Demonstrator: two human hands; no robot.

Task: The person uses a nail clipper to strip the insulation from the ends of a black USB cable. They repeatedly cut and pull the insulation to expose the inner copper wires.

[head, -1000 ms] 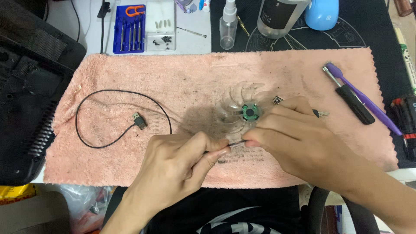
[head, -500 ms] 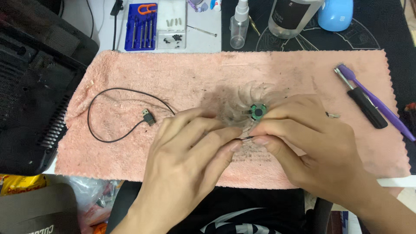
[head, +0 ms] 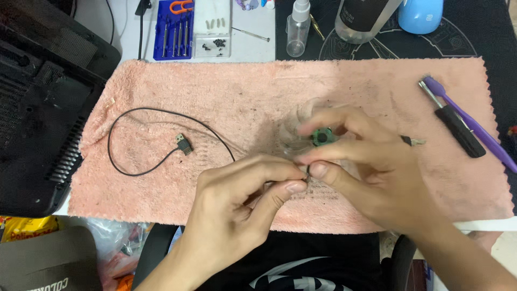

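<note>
A clear plastic fan (head: 304, 126) with a small round green circuit board (head: 321, 136) at its hub rests on the pink towel (head: 258, 91). My right hand (head: 366, 167) is wrapped over the fan, fingers above and below the hub. My left hand (head: 245, 196) pinches a thin dark wire end (head: 307, 173) right against my right thumb and forefinger. A black cable (head: 161, 116) with a flat plug (head: 183, 144) loops across the towel's left half and runs toward my hands.
A black device shell (head: 43, 113) lies at the left. Behind the towel stand a blue screwdriver set (head: 173, 32), a clear screw box (head: 212, 32), a spray bottle (head: 297, 29) and a larger bottle (head: 363, 16). A black screwdriver (head: 451, 123) and purple tool (head: 474, 126) lie right.
My right hand has lifted and closed further over the fan, tilting it. My left hand has drawn in, and both sets of fingertips now meet on the wire end.
</note>
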